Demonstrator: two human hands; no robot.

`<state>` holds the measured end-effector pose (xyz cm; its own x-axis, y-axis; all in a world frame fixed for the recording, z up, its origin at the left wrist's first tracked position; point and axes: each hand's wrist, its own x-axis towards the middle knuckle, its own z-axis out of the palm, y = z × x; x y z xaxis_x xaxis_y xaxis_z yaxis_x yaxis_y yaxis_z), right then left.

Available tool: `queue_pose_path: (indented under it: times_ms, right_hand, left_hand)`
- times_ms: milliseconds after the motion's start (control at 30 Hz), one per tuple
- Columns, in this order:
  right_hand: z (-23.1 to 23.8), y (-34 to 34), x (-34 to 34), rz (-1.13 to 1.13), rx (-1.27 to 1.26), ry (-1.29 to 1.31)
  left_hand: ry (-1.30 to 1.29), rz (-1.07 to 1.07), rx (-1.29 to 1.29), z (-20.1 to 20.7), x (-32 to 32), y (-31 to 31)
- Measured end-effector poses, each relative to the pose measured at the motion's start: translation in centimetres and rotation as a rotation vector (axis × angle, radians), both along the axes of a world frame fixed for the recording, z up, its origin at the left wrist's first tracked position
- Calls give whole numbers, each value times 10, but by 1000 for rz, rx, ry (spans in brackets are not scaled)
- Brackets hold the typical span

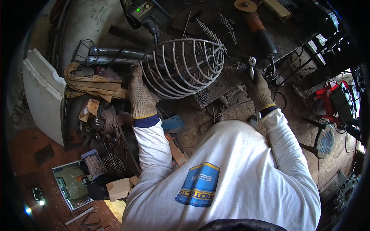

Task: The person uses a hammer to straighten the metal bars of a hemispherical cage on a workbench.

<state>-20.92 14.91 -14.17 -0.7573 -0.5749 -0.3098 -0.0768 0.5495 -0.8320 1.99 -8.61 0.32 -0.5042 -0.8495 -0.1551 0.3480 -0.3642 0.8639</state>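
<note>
Two gloved hands in play: the left hand (143, 94) closed on the left edge of the wire basket (189, 71), out over the dark workbench (234, 70); the right hand (259, 91) wrapped round a round-headed metal tool (252, 61). Lettering crosses the blue-and-yellow emblem (199, 183) on the white shirt (243, 161), green digits glow on the machine (157, 16), handwriting marks the grey panel (90, 29).
</note>
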Motion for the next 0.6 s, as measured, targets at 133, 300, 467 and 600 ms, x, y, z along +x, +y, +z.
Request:
queue_pose_path:
  times_ms: [133,300,467,600]
  right_hand:
    - [-5,2,0,-3,-1,38]
    - [2,5,1,45,2,90]
    - [-7,5,0,39,-48,130]
    - [-4,5,2,19,-36,100]
  left_hand:
    - [-24,1,-14,4,-3,6]
    - [-51,58,-5,1,-5,4]
    - [-38,85,30,-4,-1,-4]
    - [-14,90,56,-2,-2,-2]
